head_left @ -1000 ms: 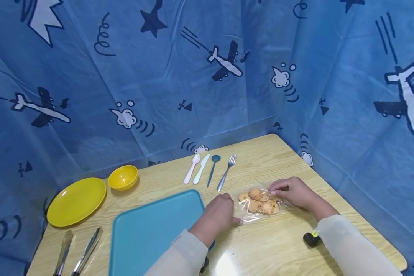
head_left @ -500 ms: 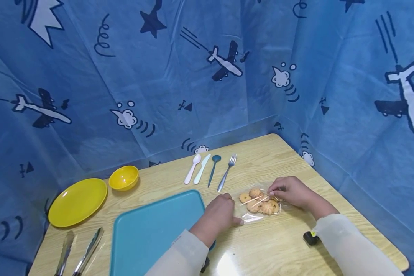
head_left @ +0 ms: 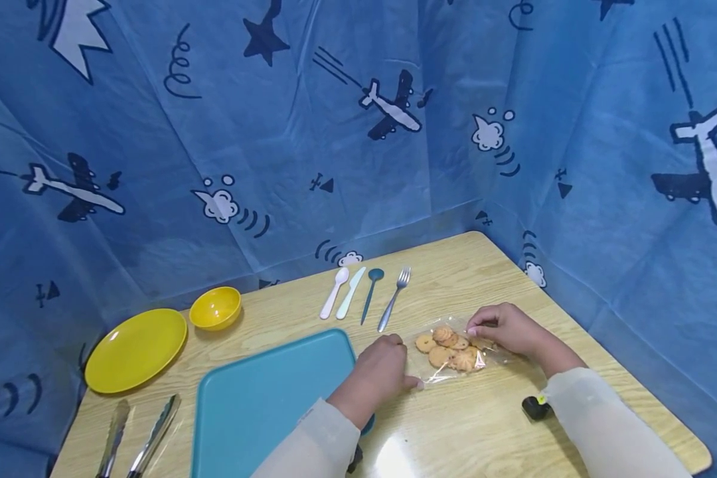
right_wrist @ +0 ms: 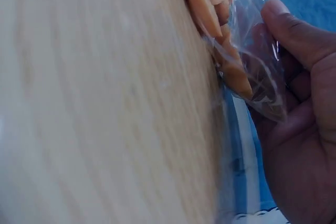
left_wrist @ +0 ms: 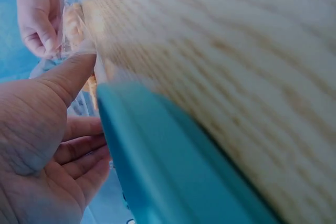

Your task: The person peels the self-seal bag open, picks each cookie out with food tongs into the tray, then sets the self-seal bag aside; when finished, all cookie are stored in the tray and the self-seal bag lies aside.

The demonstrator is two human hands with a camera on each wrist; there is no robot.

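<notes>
A clear plastic bag of cookies (head_left: 448, 352) lies on the table, several round and swirled cookies showing through it. At its right end my right hand (head_left: 504, 328) pinches the film between thumb and fingers; the right wrist view shows the bag (right_wrist: 236, 61) against this hand (right_wrist: 299, 98). My left hand (head_left: 379, 368) rests at the bag's left edge, thumb toward the near corner. In the left wrist view the left hand (left_wrist: 47, 129) has its thumb and fingers apart and fairly straight, beside the teal tray's rim (left_wrist: 131, 145).
The teal tray (head_left: 269, 398) lies left of the bag. Behind are a pink spoon (head_left: 333, 295), a mint knife (head_left: 350, 293), a dark green spoon (head_left: 370, 295) and a metal fork (head_left: 394, 299). Farther left are a yellow bowl (head_left: 215, 309), a yellow plate (head_left: 134, 352) and metal tongs (head_left: 154, 435).
The right hand has shifted very slightly up, and the bag's film and its shine have changed shape. The left hand stays in place.
</notes>
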